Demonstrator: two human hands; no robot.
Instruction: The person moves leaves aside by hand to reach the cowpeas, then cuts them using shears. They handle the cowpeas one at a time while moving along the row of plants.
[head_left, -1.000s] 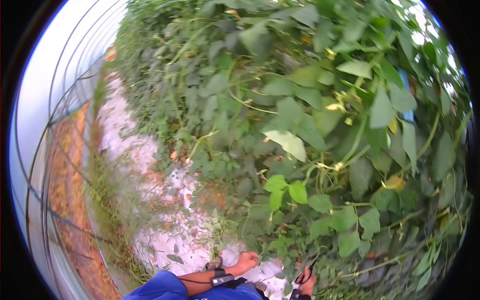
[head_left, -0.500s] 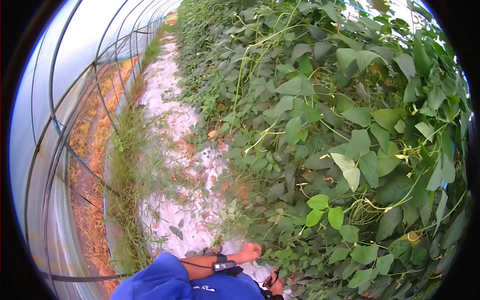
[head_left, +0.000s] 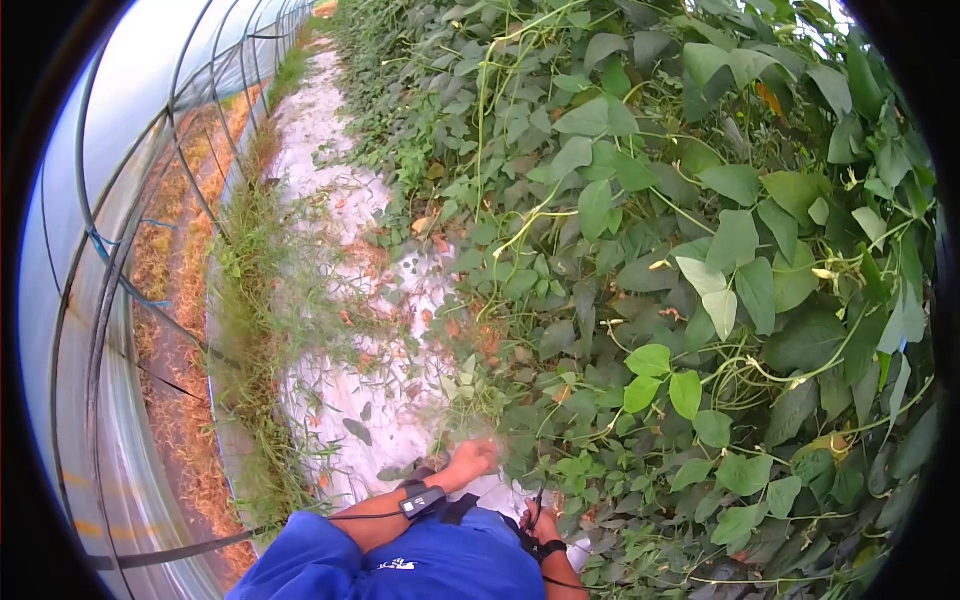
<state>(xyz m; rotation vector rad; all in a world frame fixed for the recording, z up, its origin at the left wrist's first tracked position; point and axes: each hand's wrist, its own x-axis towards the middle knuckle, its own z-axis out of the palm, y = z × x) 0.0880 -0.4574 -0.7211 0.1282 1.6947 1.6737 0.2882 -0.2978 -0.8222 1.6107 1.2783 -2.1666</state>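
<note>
My left hand (head_left: 474,461) is at the lower middle, over the pale ground sheet (head_left: 385,440) and beside the low leaves of the plant row. Its fingers look curled together, and the tips are blurred; what they hold, if anything, does not show. Close to my body, my right hand (head_left: 541,524) is closed around a small dark, thin tool (head_left: 539,500) that points up. The tool's kind cannot be made out. Both hands are near the base of the dense, leafy bean-like vines (head_left: 600,280), apart from the large leaves.
Tall vines with pale buds fill the right side. Grass and weeds (head_left: 255,300) line the left of the path. Beyond them curve the tunnel's metal hoops (head_left: 85,190) and plastic film (head_left: 60,330). Dry leaves and a dark leaf (head_left: 357,430) lie on the sheet.
My left hand has moved up and left in the view. My right hand has risen slightly, with more of its forearm showing. The view has shifted a little.
</note>
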